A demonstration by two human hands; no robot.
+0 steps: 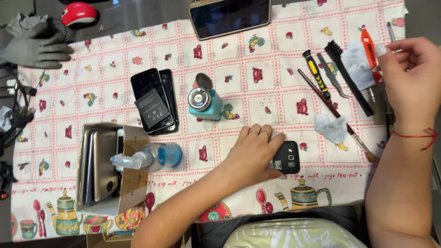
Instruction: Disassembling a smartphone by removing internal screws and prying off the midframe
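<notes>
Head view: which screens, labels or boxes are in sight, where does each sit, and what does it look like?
Tablet: top centre, dark blank screen, pale frame.
Phone stack: left of centre, black screens up.
Battery: on that stack, dark rectangle with a grey printed label.
Cardboard box: lower left, brown, open, phones standing inside.
Small black phone: near the front edge, back up, under the left hand.
Right hand: over the tools at right.

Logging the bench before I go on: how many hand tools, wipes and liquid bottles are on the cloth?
Hand tools (yellow-black screwdriver, tweezers, black brush, thin paintbrush, orange tool): 5
Wipes (one, another): 2
Bottles (teal dispenser, blue spray bottle): 2
Total: 9
</notes>
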